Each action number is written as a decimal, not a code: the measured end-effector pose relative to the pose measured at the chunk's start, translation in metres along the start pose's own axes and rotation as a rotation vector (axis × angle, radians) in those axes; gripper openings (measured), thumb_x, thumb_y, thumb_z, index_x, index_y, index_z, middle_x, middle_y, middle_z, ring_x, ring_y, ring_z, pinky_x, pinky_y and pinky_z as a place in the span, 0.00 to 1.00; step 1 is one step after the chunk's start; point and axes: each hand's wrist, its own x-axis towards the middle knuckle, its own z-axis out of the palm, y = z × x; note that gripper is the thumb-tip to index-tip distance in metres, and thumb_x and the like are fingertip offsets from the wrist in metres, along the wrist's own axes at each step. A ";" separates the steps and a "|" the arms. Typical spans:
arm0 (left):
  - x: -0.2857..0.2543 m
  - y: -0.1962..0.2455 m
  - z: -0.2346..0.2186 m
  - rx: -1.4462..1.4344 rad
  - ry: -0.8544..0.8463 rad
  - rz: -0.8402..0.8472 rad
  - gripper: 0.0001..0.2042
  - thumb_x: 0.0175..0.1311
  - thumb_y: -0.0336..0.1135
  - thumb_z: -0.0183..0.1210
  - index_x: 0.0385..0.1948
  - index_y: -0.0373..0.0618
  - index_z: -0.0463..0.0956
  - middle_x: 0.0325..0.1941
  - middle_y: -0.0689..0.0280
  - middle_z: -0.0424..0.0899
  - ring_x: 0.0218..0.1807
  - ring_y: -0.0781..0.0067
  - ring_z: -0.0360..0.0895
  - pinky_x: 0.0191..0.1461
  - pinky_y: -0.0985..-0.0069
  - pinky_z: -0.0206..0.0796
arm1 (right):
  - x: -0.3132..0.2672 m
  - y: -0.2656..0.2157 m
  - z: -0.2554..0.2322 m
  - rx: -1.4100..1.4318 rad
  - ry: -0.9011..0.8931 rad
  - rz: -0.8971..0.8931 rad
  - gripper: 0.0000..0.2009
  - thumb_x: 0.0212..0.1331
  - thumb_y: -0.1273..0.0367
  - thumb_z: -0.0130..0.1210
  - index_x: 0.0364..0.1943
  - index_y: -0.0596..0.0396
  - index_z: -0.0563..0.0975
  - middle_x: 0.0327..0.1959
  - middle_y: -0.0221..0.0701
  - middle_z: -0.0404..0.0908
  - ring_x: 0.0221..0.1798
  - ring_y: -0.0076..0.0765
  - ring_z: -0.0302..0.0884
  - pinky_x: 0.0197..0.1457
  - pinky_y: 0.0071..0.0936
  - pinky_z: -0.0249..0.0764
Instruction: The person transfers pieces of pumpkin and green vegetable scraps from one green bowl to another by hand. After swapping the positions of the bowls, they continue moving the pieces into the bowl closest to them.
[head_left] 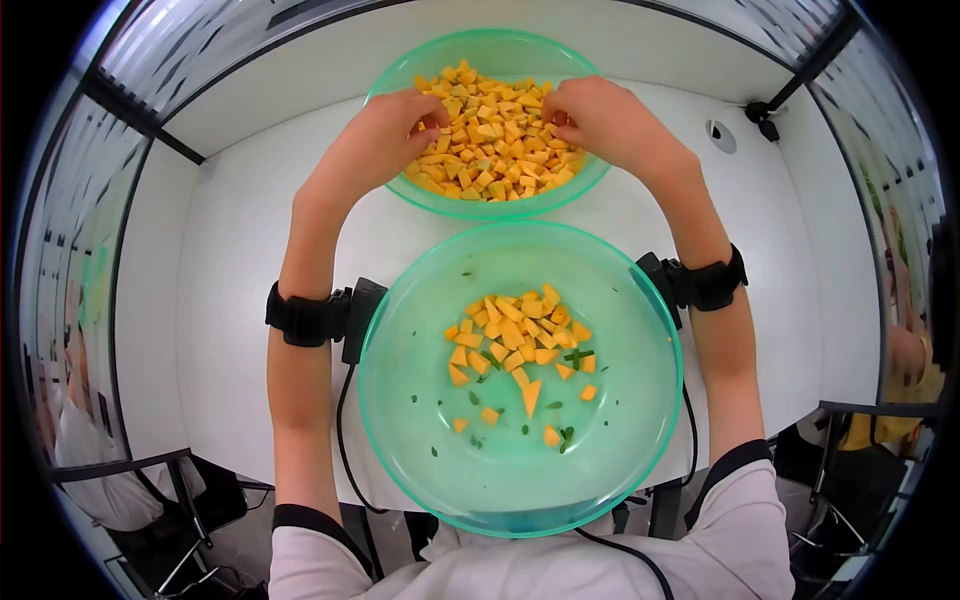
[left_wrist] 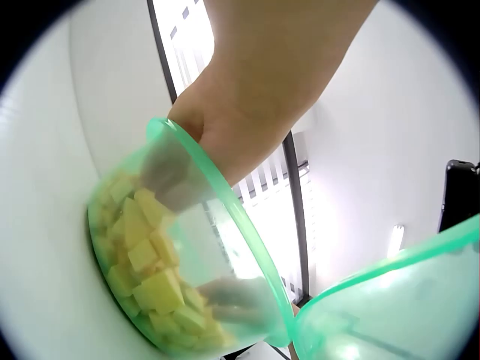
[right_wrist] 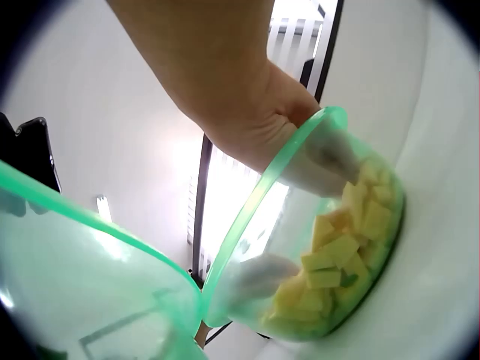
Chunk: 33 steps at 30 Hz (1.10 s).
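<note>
Orange chopped pieces (head_left: 490,135) (left_wrist: 154,259) (right_wrist: 337,251) fill the bottom of the far green bowl (head_left: 500,208) (left_wrist: 247,232) (right_wrist: 251,206). Over that bowl's left side, my left hand (head_left: 405,120) (left_wrist: 232,135) reaches in with bent fingers, the tips at the pieces. My right hand (head_left: 595,115) (right_wrist: 277,135) reaches over the right side in the same way, its bent fingers at the pieces there. Whether either hand pinches a piece cannot be made out. The near green bowl (head_left: 520,500) holds a smaller heap of orange pieces (head_left: 515,335) and green bits (head_left: 580,357).
The two bowls stand rim to rim on a white table (head_left: 235,300), with low walls behind and at the sides. A cable hole (head_left: 720,137) is at the back right. Black cables (head_left: 343,430) run from the wrist cameras past the near bowl.
</note>
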 end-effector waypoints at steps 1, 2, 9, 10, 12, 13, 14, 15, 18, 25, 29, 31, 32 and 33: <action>0.000 -0.001 0.001 -0.004 0.010 -0.003 0.06 0.61 0.27 0.54 0.36 0.40 0.78 0.36 0.58 0.79 0.37 0.60 0.76 0.42 0.69 0.69 | 0.000 0.000 0.001 0.002 -0.002 0.004 0.04 0.53 0.72 0.54 0.32 0.53 0.76 0.31 0.30 0.77 0.39 0.38 0.74 0.42 0.33 0.72; 0.000 -0.001 0.002 0.021 0.005 -0.006 0.06 0.61 0.27 0.54 0.37 0.40 0.78 0.36 0.59 0.80 0.37 0.61 0.76 0.43 0.70 0.69 | 0.000 0.000 0.002 0.004 0.023 -0.015 0.04 0.53 0.72 0.54 0.32 0.53 0.76 0.31 0.31 0.77 0.38 0.39 0.74 0.42 0.33 0.72; 0.000 0.002 0.007 0.121 0.014 -0.025 0.06 0.61 0.26 0.55 0.38 0.40 0.78 0.37 0.61 0.80 0.37 0.61 0.76 0.44 0.70 0.69 | 0.004 0.000 0.002 0.066 -0.018 0.003 0.05 0.51 0.74 0.53 0.32 0.56 0.74 0.31 0.34 0.78 0.35 0.41 0.75 0.39 0.35 0.72; 0.000 0.003 0.007 0.123 0.020 -0.028 0.06 0.61 0.26 0.55 0.38 0.40 0.78 0.37 0.61 0.80 0.37 0.61 0.76 0.44 0.70 0.69 | 0.004 0.000 0.001 0.078 -0.025 0.002 0.05 0.51 0.74 0.53 0.32 0.56 0.73 0.31 0.34 0.78 0.35 0.42 0.76 0.39 0.35 0.72; 0.001 0.004 0.007 0.122 0.008 -0.046 0.06 0.61 0.26 0.55 0.38 0.41 0.78 0.37 0.60 0.80 0.37 0.61 0.76 0.44 0.69 0.69 | 0.003 -0.002 -0.002 0.089 -0.007 -0.004 0.05 0.50 0.75 0.54 0.32 0.56 0.73 0.30 0.34 0.79 0.35 0.42 0.76 0.39 0.35 0.72; 0.001 0.003 0.007 0.120 0.004 -0.057 0.06 0.61 0.26 0.55 0.38 0.41 0.78 0.36 0.60 0.80 0.37 0.61 0.76 0.44 0.69 0.69 | 0.002 -0.002 -0.002 0.094 0.000 -0.008 0.05 0.50 0.75 0.54 0.32 0.57 0.72 0.29 0.34 0.79 0.35 0.42 0.76 0.39 0.34 0.72; 0.001 0.002 0.008 0.117 0.015 -0.042 0.06 0.60 0.26 0.55 0.37 0.41 0.77 0.35 0.60 0.80 0.37 0.61 0.76 0.43 0.69 0.69 | -0.001 0.000 -0.002 0.069 0.088 -0.063 0.06 0.50 0.75 0.56 0.33 0.57 0.73 0.29 0.33 0.79 0.35 0.38 0.77 0.39 0.31 0.72; 0.002 0.001 0.009 0.116 0.016 -0.039 0.06 0.60 0.27 0.54 0.37 0.41 0.77 0.35 0.59 0.80 0.37 0.59 0.76 0.43 0.67 0.69 | -0.001 0.002 -0.004 0.142 0.094 -0.111 0.06 0.51 0.75 0.56 0.33 0.56 0.73 0.30 0.32 0.80 0.36 0.37 0.78 0.39 0.31 0.72; 0.001 -0.001 0.008 0.110 0.022 -0.012 0.07 0.61 0.29 0.52 0.37 0.42 0.77 0.35 0.57 0.80 0.38 0.55 0.77 0.42 0.64 0.69 | -0.001 -0.001 -0.029 0.375 0.054 -0.266 0.08 0.53 0.73 0.59 0.38 0.55 0.76 0.33 0.28 0.82 0.36 0.29 0.79 0.41 0.27 0.73; 0.000 0.004 0.007 0.097 0.002 -0.051 0.08 0.60 0.28 0.51 0.38 0.43 0.78 0.35 0.57 0.80 0.39 0.56 0.77 0.43 0.64 0.69 | -0.017 -0.026 -0.063 0.637 -0.273 -0.472 0.10 0.55 0.72 0.60 0.41 0.57 0.78 0.35 0.29 0.83 0.38 0.30 0.79 0.44 0.27 0.75; -0.001 0.007 0.005 0.114 -0.011 -0.039 0.08 0.59 0.28 0.51 0.36 0.44 0.79 0.36 0.57 0.80 0.39 0.56 0.76 0.43 0.64 0.69 | -0.009 -0.016 -0.037 0.345 -0.110 -0.261 0.07 0.55 0.73 0.58 0.38 0.57 0.77 0.34 0.31 0.81 0.38 0.32 0.78 0.44 0.27 0.75; -0.001 0.008 0.004 0.126 -0.008 -0.016 0.08 0.59 0.28 0.50 0.34 0.44 0.80 0.35 0.58 0.80 0.39 0.57 0.76 0.43 0.64 0.69 | -0.002 -0.003 -0.015 0.168 -0.038 -0.188 0.07 0.54 0.74 0.58 0.37 0.58 0.77 0.33 0.32 0.80 0.38 0.33 0.78 0.44 0.28 0.74; 0.000 0.006 0.005 0.131 -0.004 -0.007 0.08 0.59 0.28 0.50 0.34 0.44 0.80 0.35 0.59 0.80 0.40 0.57 0.76 0.44 0.64 0.69 | 0.000 0.000 -0.009 0.211 -0.036 -0.174 0.07 0.53 0.74 0.59 0.37 0.58 0.77 0.33 0.32 0.80 0.38 0.33 0.77 0.43 0.28 0.74; 0.000 0.005 0.006 0.135 -0.002 0.002 0.08 0.60 0.28 0.50 0.33 0.45 0.80 0.35 0.59 0.80 0.40 0.58 0.76 0.44 0.64 0.69 | 0.002 0.002 -0.003 0.255 -0.035 -0.160 0.07 0.53 0.74 0.59 0.37 0.58 0.77 0.33 0.33 0.79 0.38 0.33 0.77 0.43 0.28 0.74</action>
